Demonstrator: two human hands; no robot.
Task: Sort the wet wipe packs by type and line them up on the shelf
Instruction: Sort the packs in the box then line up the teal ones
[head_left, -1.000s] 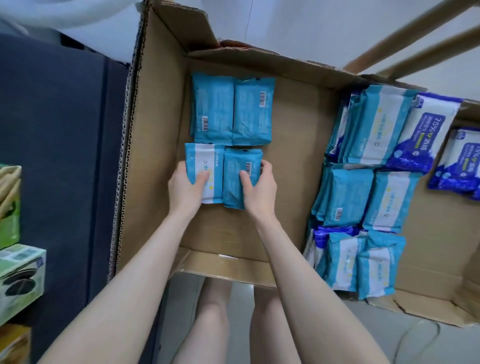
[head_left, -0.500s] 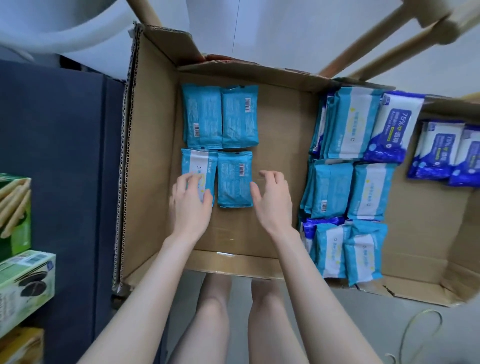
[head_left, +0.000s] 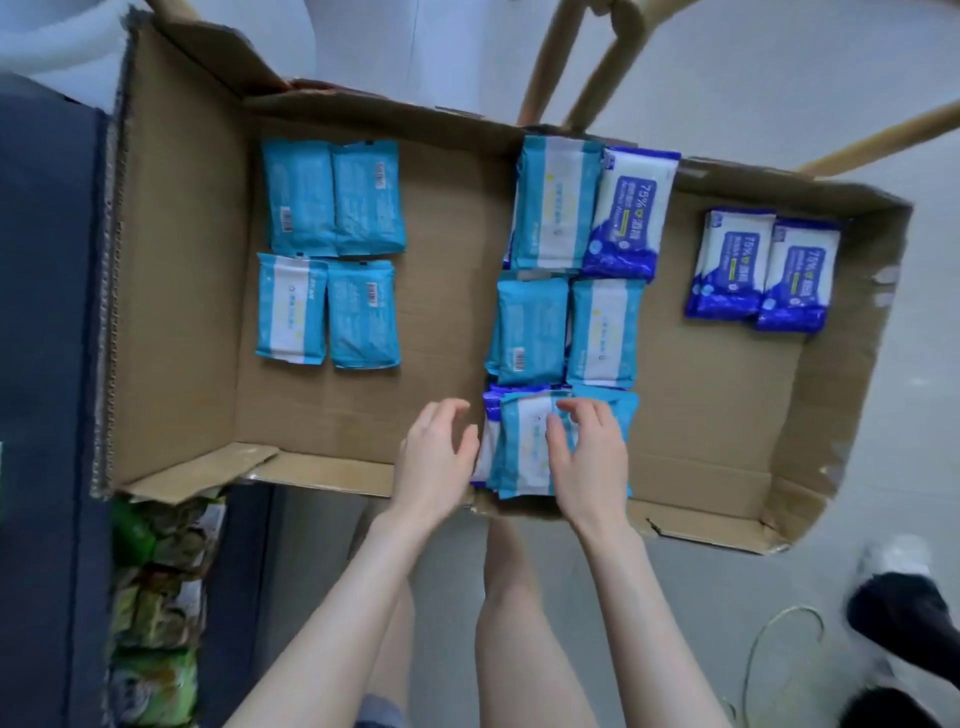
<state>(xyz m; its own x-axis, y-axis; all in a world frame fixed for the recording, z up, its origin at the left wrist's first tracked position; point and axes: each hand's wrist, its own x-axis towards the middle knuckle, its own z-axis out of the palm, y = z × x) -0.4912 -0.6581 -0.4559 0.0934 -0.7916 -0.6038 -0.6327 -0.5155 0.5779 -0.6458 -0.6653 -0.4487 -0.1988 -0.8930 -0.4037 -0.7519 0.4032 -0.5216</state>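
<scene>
Fingers (head_left: 449, 409) of the left hand (head_left: 436, 457) are hanging loosely bent and apart, gripping nothing; the thumb is sitting just beside the near pile's left edge, though whether it is touching cannot be told. Those of the right hand (head_left: 589, 462) are spreading, lightly bent, with their tips resting on a pack's face.

At far left a dark navy flat surface (head_left: 47, 364) is running along the frame, and crumpled green snack packets (head_left: 156, 597) are lying below the box's near left corner. A wide, shallow brown cardboard box (head_left: 176, 260) is holding all the packs. In its left part four small teal wet wipe packs (head_left: 363, 314) are lying flat in two rows of two, touching one another; three are showing their printed backs, and the near left one its white face.

In the middle, unsorted packs are sitting in three rows. Farthest are a stack of teal-and-white packs (head_left: 558, 202) and a dark blue-and-white pack marked 75% (head_left: 631, 213) – it is leaning on the stack. Next, two teal packs (head_left: 532, 330) are lying side by side. Nearest is the teal-and-white pack under the right hand (head_left: 522, 447), lying on top of others, with a dark blue edge peeking out behind it.

Farther right, well apart, two dark blue-and-white packs (head_left: 730, 262) are sitting side by side. Pale wooden chair legs (head_left: 545, 67) are crossing above the box, and a black shoe (head_left: 904, 618) is showing at lower right.
</scene>
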